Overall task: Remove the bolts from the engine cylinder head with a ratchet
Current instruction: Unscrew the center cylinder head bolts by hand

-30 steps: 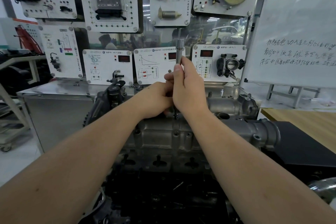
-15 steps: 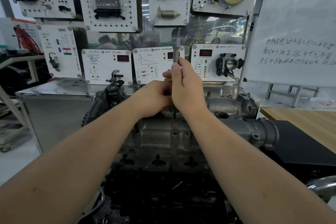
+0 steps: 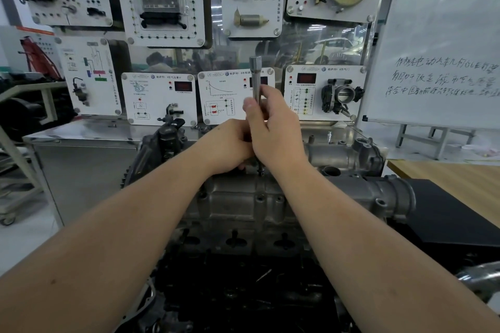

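Observation:
A grey metal engine cylinder head [image 3: 243,205] stands in front of me, with bolt holes along its upper face. A slim silver ratchet tool [image 3: 255,77] stands upright over the head; its upper end rises above my hands and its dark lower tip [image 3: 260,170] meets the head's top. My right hand [image 3: 273,127] grips the shaft, thumb and fingers curled round it. My left hand [image 3: 230,146] is curled against the tool's lower part just left of the right hand; what it holds there is hidden.
Behind the engine stands a display wall of white training panels [image 3: 159,97] on a steel cabinet [image 3: 81,138]. A whiteboard [image 3: 443,43] leans at the right above a wooden table [image 3: 460,178]. A black engine part [image 3: 167,130] sits on the head's left end.
The tool's upper end has shifted slightly left and my right hand's fingers have re-set on the shaft. Both forearms stay where they were.

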Demonstrator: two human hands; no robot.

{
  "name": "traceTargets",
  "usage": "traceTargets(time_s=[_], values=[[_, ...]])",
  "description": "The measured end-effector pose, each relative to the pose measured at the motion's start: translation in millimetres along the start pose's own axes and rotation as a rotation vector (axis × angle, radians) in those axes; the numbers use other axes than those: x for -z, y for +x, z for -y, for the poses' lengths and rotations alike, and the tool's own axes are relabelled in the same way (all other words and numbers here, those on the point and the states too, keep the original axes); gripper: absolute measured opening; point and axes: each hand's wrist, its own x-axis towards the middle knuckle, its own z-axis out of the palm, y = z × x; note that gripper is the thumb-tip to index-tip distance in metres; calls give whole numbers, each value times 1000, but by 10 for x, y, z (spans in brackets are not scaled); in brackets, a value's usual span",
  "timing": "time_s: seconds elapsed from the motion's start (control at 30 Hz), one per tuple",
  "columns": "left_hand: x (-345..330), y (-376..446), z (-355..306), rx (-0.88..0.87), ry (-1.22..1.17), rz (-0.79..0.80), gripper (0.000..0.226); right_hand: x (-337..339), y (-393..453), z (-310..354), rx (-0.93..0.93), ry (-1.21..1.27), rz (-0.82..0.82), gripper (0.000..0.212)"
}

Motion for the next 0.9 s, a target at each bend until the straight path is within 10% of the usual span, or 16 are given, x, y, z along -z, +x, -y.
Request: traceTargets(time_s=[0.5, 0.77, 0.9], values=[[-3, -15, -23, -20, 9, 0, 26, 9, 6, -34, 46, -58, -58, 17], [12, -60, -38, -69, -69, 17, 46, -3, 8, -35, -93, 28, -11, 45], [-1, -33, -22, -46, -31, -16, 33, 3, 17, -31, 4, -16, -24, 17]])
